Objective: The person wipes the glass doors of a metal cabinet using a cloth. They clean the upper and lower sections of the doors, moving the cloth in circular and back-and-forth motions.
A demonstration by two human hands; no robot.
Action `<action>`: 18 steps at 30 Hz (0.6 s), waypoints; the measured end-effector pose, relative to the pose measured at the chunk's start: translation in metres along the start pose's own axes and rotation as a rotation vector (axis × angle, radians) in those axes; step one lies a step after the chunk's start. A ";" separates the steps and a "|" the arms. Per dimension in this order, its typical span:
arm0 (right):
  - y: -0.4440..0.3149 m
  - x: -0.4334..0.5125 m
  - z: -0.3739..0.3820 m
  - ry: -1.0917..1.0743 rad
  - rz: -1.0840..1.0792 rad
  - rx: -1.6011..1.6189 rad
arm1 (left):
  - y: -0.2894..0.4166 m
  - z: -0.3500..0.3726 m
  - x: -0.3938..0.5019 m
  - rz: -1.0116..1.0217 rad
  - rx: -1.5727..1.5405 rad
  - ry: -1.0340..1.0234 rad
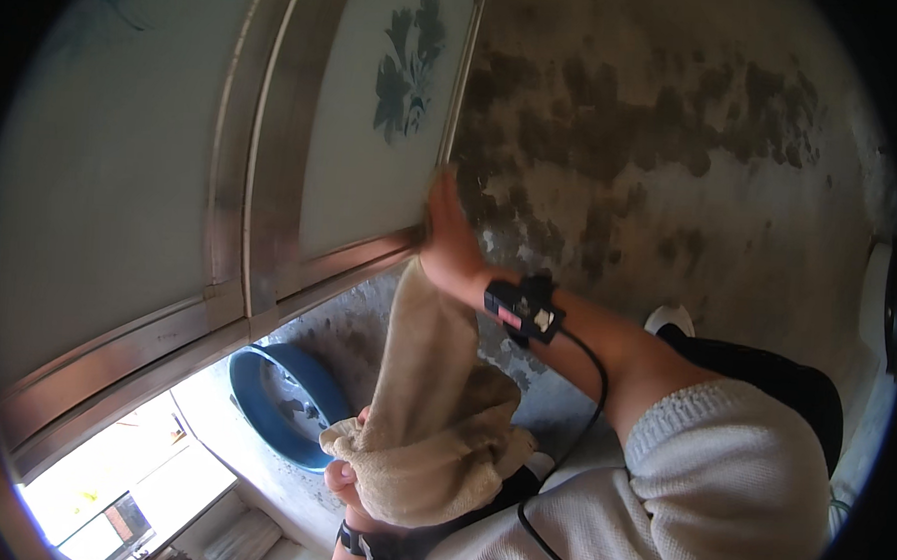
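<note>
A tan cloth [435,339] is stretched between my two hands, its lower part bunched in loose folds. My left hand [345,467] grips the gathered end, with fingers and thumb around its edge. At the lower corner of a metal-framed panel [367,250], my right hand [450,231] rests against the frame. The upper end of the cloth runs in under that palm; its blurred fingers point up along the panel's side edge. Frosted glass [348,163] with a dark flower pattern [409,68] fills the panel.
Another frosted panel [122,191] adjoins on the left. Below the frame, a blue plastic basin [289,408] stands on the stained concrete floor [646,213]. Bright light comes from an opening [148,462] at lower left. A black cable [601,392] hangs from my right wrist device [526,313].
</note>
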State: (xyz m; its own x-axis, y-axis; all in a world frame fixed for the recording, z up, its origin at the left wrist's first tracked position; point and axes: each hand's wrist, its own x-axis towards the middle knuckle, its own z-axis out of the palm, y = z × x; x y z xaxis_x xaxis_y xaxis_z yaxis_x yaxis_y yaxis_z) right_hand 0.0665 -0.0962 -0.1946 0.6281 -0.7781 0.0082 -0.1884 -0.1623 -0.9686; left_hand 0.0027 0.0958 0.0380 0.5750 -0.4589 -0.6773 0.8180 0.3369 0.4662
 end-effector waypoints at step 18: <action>0.009 0.099 -0.025 0.122 0.021 0.046 | 0.001 -0.004 -0.004 0.042 0.049 0.076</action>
State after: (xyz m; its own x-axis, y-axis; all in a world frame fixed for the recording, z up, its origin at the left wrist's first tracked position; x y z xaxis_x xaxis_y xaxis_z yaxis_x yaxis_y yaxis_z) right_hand 0.1081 -0.1894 -0.1959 0.5274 -0.8495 0.0148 -0.1646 -0.1193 -0.9791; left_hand 0.0010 0.1016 0.0388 0.6077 -0.3811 -0.6968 0.7939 0.3133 0.5211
